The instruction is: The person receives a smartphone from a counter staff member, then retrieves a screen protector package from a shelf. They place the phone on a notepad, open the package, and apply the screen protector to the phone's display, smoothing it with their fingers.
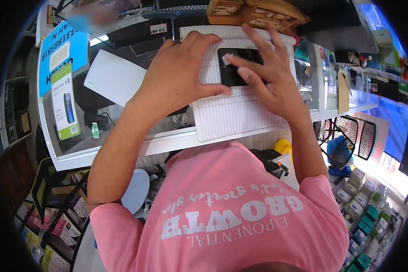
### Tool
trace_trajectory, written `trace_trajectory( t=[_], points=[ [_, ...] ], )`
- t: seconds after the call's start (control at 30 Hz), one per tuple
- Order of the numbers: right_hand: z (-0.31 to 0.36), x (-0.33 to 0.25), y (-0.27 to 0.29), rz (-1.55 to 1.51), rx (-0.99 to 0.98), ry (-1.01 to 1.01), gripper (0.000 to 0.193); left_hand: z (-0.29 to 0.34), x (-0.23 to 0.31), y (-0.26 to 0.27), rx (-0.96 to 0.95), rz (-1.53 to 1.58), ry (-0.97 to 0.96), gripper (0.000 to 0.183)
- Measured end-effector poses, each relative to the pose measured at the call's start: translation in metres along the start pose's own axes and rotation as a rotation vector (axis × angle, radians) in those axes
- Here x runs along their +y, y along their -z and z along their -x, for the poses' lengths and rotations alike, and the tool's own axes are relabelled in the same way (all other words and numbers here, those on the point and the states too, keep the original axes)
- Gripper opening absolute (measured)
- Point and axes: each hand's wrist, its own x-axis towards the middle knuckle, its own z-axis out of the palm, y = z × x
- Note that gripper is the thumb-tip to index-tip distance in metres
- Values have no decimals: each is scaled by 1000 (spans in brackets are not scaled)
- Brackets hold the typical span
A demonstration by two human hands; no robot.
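Note:
A phone (pixel 240 67) with a dark face lies on an open lined notebook (pixel 245 122). My left hand (pixel 179 75) curves around the phone's left side, thumb and forefinger wide apart, nothing between them. Over the phone's right part, my right hand (pixel 274 75) has its fingers spread and partly blurred. Its forefinger tip meets a small white piece (pixel 228 59) at the phone's upper left; whether this is paper or cloth, I cannot tell. The thumb is apart from that piece. The right hand hides part of the phone's right side.
The notebook rests on a white-framed glass counter (pixel 167 136). To the left lie a blank white box (pixel 115 77), a green-and-white phone box (pixel 65 102) and a blue sign (pixel 79 47). A brown case (pixel 258 16) sits behind the notebook. Packaged goods (pixel 362 213) hang at right.

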Motion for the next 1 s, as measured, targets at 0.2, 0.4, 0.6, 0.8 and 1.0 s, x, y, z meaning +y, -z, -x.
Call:
trace_trajectory(
  t=[0.2,0.4,0.6,0.8,1.0],
  points=[
    [-7,6,-3,11,40,43,29,0,1,1,-8,6,2,93],
    [-3,13,8,-16,-70,86,29,0,1,1,-21,2,7,93],
    [5,14,5,-43,-31,62,30,-1,1,3,-22,3,-11,92],
    [-1,-1,-3,-82,-23,100,28,-4,3,6,-40,-3,-5,90],
    [-1,12,1,-84,-22,98,30,-5,1,5,2,9,-33,91]
  ],
)
